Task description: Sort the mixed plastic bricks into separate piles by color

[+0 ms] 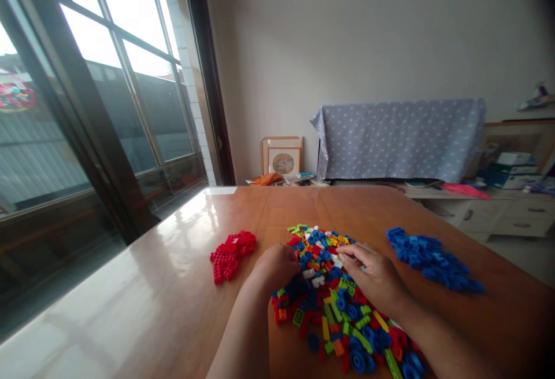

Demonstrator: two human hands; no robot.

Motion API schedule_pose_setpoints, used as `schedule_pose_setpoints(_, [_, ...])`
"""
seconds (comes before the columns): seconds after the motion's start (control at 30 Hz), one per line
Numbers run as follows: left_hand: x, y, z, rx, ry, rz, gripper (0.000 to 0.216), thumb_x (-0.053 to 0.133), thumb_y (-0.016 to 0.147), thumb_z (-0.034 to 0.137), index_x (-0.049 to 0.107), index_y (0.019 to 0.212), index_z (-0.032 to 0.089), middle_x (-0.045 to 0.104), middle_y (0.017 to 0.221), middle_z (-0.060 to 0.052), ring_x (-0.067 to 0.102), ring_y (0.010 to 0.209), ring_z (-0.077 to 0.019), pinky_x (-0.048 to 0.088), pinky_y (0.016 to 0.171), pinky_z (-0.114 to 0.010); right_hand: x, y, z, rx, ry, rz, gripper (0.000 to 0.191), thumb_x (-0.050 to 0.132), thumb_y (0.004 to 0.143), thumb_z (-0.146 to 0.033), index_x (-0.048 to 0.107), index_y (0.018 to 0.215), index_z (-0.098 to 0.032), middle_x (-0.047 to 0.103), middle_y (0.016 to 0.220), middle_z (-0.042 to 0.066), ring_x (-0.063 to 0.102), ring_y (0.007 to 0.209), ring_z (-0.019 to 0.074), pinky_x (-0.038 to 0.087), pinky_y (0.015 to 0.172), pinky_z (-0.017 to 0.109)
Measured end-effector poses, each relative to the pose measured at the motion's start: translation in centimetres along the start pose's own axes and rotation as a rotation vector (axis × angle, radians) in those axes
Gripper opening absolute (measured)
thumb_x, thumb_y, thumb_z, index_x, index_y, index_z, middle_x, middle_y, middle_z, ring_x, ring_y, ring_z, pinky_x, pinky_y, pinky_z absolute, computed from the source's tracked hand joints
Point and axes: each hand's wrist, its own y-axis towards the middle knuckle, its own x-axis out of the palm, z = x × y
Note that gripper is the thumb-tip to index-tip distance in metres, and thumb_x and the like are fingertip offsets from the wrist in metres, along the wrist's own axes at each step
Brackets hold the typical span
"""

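A pile of mixed toy building bricks point(333, 309) in blue, red, green, yellow, orange and white spreads over the middle of the table. My left hand point(277, 266) rests at the pile's left side, fingers curled in among the bricks; its fingertips are hidden, as is anything in them. On the right side of the pile, my right hand point(375, 272) has thumb and index finger close together near a white brick point(336, 261). Whether a brick sits between those fingertips is too small to tell. Round blue wheel-like pieces point(358, 360) lie toward the near end.
Left of the pile is a group of red bricks point(232, 256); to the right lies a heap of blue bricks point(431, 260). All rest on the glossy wooden table point(186, 309). Beyond it stand a low white cabinet point(489, 217) and something under a dotted cloth point(399, 142).
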Motion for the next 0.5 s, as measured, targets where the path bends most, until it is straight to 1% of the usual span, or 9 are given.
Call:
schedule_pose_setpoints(0.03, [0.1, 0.3, -0.4, -0.005, -0.119, 0.053, 0.012, 0.064, 0.069, 0.030, 0.063, 0.066, 0.018, 0.053, 0.056, 0.002, 0.044, 0.052, -0.0112, 0.028, 0.051, -0.024, 0.0, 0.0, 0.0, 0.003, 0.003, 0.002, 0.021, 0.050, 0.096, -0.037, 0.068, 0.099, -0.026, 0.070, 0.099, 0.004, 0.064, 0.095, 0.0216, 0.050, 0.084, 0.033])
schedule_pose_setpoints(0.1, [0.2, 1.1, -1.0, -0.038, -0.414, 0.209, 0.017, 0.066, 0.072, 0.032, 0.062, 0.069, 0.016, 0.054, 0.059, 0.002, 0.046, 0.055, -0.0109, 0.031, 0.051, -0.022, 0.0, 0.0, 0.0, 0.007, 0.008, 0.005, 0.021, 0.050, 0.096, -0.037, 0.068, 0.099, -0.026, 0.070, 0.099, 0.004, 0.064, 0.095, 0.0213, 0.050, 0.084, 0.033])
schedule_pose_setpoints(0.17, [-0.1, 1.8, -1.5, -0.088, -0.791, 0.372, 0.020, 0.070, 0.072, 0.033, 0.060, 0.073, 0.016, 0.057, 0.066, 0.001, 0.051, 0.059, -0.0105, 0.036, 0.054, -0.021, -0.1, 0.0, 0.0, 0.000, 0.008, 0.004, 0.021, 0.050, 0.096, -0.037, 0.068, 0.099, -0.025, 0.070, 0.098, 0.004, 0.064, 0.095, 0.0213, 0.050, 0.084, 0.033])
schedule_pose_setpoints(0.2, [-0.3, 2.1, -1.7, -0.131, -1.023, 0.437, 0.021, 0.072, 0.072, 0.032, 0.059, 0.074, 0.015, 0.059, 0.069, 0.000, 0.053, 0.060, -0.0102, 0.039, 0.056, -0.020, -0.1, 0.0, -0.1, -0.005, 0.006, 0.004, 0.021, 0.050, 0.095, -0.036, 0.068, 0.099, -0.025, 0.070, 0.098, 0.004, 0.064, 0.095, 0.0214, 0.050, 0.085, 0.033])
schedule_pose_setpoints(0.27, [-0.9, 2.7, -2.2, -0.251, -1.462, 0.514, 0.019, 0.072, 0.074, 0.027, 0.057, 0.077, 0.016, 0.059, 0.072, -0.001, 0.055, 0.061, -0.0096, 0.043, 0.058, -0.020, -0.1, 0.0, -0.2, -0.012, 0.002, 0.004, 0.021, 0.051, 0.095, -0.036, 0.069, 0.099, -0.025, 0.070, 0.098, 0.004, 0.064, 0.095, 0.0218, 0.050, 0.085, 0.034])
schedule_pose_setpoints(0.3, [-1.1, 2.9, -2.4, -0.312, -1.620, 0.528, 0.016, 0.070, 0.077, 0.026, 0.057, 0.078, 0.016, 0.058, 0.072, -0.002, 0.056, 0.060, -0.0095, 0.045, 0.058, -0.020, -0.2, 0.1, -0.2, -0.013, 0.000, 0.007, 0.021, 0.051, 0.095, -0.036, 0.069, 0.099, -0.025, 0.070, 0.098, 0.005, 0.064, 0.095, 0.0219, 0.050, 0.085, 0.034])
schedule_pose_setpoints(0.33, [-1.3, 3.1, -2.6, -0.363, -1.721, 0.539, 0.013, 0.066, 0.080, 0.025, 0.056, 0.078, 0.017, 0.058, 0.071, -0.002, 0.056, 0.060, -0.0096, 0.046, 0.057, -0.020, -0.2, 0.1, -0.2, -0.013, -0.001, 0.010, 0.021, 0.051, 0.095, -0.036, 0.068, 0.098, -0.025, 0.070, 0.098, 0.005, 0.064, 0.095, 0.0220, 0.050, 0.085, 0.034])
schedule_pose_setpoints(0.37, [-1.5, 3.3, -2.9, -0.397, -1.771, 0.551, 0.010, 0.062, 0.084, 0.023, 0.055, 0.079, 0.017, 0.057, 0.071, -0.002, 0.056, 0.059, -0.0098, 0.046, 0.057, -0.020, -0.2, 0.1, -0.2, -0.013, -0.002, 0.010, 0.021, 0.051, 0.095, -0.036, 0.068, 0.098, -0.025, 0.070, 0.098, 0.005, 0.064, 0.095, 0.0218, 0.050, 0.084, 0.034])
schedule_pose_setpoints(0.5, [-1.6, 3.8, -3.7, -0.435, -1.811, 0.584, 0.009, 0.048, 0.090, 0.018, 0.050, 0.081, 0.019, 0.056, 0.075, -0.002, 0.056, 0.060, -0.0102, 0.048, 0.056, -0.020, -0.3, 0.1, -0.1, -0.007, -0.001, 0.015, 0.021, 0.051, 0.095, -0.036, 0.068, 0.099, -0.025, 0.070, 0.098, 0.004, 0.064, 0.094, 0.0212, 0.050, 0.083, 0.033])
